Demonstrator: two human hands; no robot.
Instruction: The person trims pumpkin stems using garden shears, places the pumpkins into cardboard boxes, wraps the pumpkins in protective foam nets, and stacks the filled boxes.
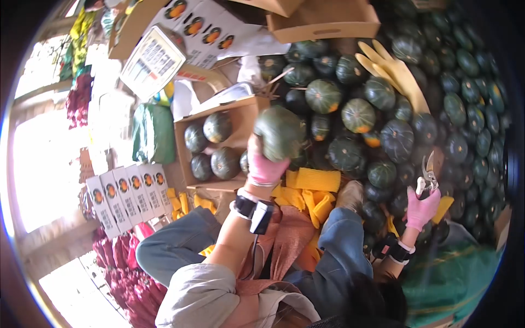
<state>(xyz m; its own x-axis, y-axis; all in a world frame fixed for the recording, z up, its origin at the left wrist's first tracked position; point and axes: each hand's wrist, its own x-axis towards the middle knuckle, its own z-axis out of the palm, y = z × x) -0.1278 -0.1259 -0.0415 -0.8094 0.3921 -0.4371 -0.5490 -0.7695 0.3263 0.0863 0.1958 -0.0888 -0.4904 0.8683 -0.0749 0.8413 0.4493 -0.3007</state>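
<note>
My left hand [264, 164], in a pink glove, grips a dark green kabocha squash [279, 133] from its near side. The squash is slightly blurred and hangs over the right edge of an open cardboard box [183, 131]. Inside that box sit several squashes [217, 127]. Off to the right, my right hand [423, 208], also gloved in pink, is closed around pruning shears [428, 176]. Their blades point up and stand apart. Below them lie more green squashes.
A large heap of squashes [396, 139] covers the right side. On it lies a yellow rubber glove [402, 74]. Yellow mesh sleeves [314, 191] lie by my knees. A scale display [153, 63], printed cartons [128, 194] and a cardboard tray [328, 24] surround the box.
</note>
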